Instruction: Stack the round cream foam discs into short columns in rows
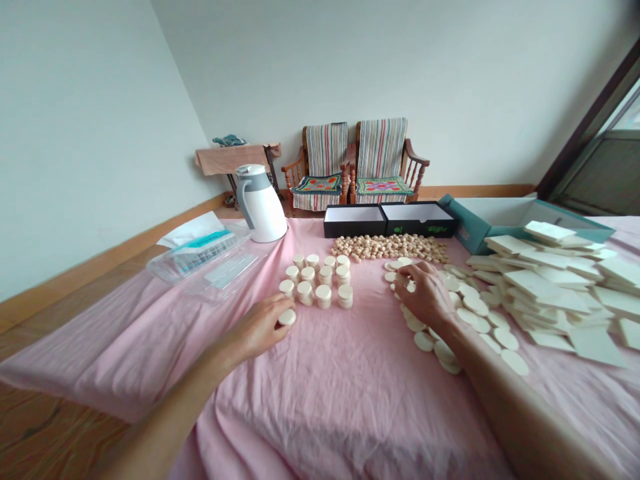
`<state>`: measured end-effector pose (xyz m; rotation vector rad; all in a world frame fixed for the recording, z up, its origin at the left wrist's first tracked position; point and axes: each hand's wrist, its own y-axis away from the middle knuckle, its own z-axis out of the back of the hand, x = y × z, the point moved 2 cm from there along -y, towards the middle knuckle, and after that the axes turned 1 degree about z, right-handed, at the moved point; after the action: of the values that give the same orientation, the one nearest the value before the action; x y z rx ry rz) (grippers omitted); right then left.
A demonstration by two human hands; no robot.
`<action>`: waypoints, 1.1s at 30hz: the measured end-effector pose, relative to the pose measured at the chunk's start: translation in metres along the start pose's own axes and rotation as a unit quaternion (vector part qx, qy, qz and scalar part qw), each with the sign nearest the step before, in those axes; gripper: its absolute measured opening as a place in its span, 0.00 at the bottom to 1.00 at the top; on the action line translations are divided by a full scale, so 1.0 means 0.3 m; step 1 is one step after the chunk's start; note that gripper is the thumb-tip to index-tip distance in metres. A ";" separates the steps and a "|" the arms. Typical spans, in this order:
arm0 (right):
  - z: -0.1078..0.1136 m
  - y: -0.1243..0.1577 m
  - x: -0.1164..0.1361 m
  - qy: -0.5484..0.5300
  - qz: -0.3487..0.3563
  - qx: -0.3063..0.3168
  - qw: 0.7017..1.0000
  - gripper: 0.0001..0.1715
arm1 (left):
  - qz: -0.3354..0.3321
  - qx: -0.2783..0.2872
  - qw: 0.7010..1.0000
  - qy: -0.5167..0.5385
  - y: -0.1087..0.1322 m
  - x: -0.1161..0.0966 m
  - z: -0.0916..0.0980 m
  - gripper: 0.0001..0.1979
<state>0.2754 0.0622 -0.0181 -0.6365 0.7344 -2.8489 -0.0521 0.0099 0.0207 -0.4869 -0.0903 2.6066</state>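
Twelve short stacks of cream-coloured discs (323, 296) stood on the pink tablecloth (350, 380) in three rows of four, ahead of the person and a little left of centre. The loose discs (506, 339) to the right overlapped too much to be counted, as did the small tan beads (390, 247) heaped behind and the square tiles (543, 283) piled at the far right. There were two black box trays (355, 230) side by side, one teal box (467, 227), one white-and-grey jug (267, 210) and, in the background, two wooden armchairs (383, 160).

Clear plastic packaging (233, 270) lay at the left edge of the table, near the jug. The tiles hid part of the teal box, and the right hand and forearm covered some of the loose discs.

The left hand (263, 325) was curled, thumb and fingers closed about a round disc (287, 317) just in front of the nearest row; whether more lay beneath it was hidden. The right hand (424, 292) reached down among the loose discs with its fingers bent; one could not tell whether it gripped any of them
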 end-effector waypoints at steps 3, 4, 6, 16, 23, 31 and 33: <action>-0.001 0.000 -0.004 0.000 0.000 -0.003 1.000 0.11 | 0.005 -0.008 1.000 -0.005 -0.003 0.008 -0.006 0.08; 0.000 -0.001 -0.004 0.001 0.000 -0.005 1.000 0.10 | 0.008 -0.009 1.000 -0.009 -0.002 0.011 -0.009 0.07; 0.003 -0.001 -0.003 -0.001 0.001 -0.007 1.000 0.10 | 0.010 -0.013 1.000 -0.013 0.003 0.012 -0.011 0.06; 0.036 -0.006 0.015 -0.024 0.002 -0.055 0.998 0.07 | -0.055 -0.076 0.995 0.028 -0.235 -0.181 0.099 0.07; 0.036 -0.007 -0.008 -0.024 -0.013 -0.069 0.997 0.07 | -0.090 -0.020 0.991 -0.092 -0.598 -0.305 -0.024 0.05; 0.050 -0.005 0.021 -0.051 -0.010 -0.063 0.997 0.07 | -0.073 0.037 0.989 -0.126 -0.713 -0.285 -0.159 0.08; 0.052 -0.005 0.024 -0.055 -0.008 -0.064 0.996 0.07 | -0.064 0.038 0.988 -0.133 -0.713 -0.274 -0.173 0.10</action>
<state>0.2756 0.0551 -0.0024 -0.8132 0.9013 -2.7724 0.1296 0.1583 0.0307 -0.1004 -0.1066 2.5224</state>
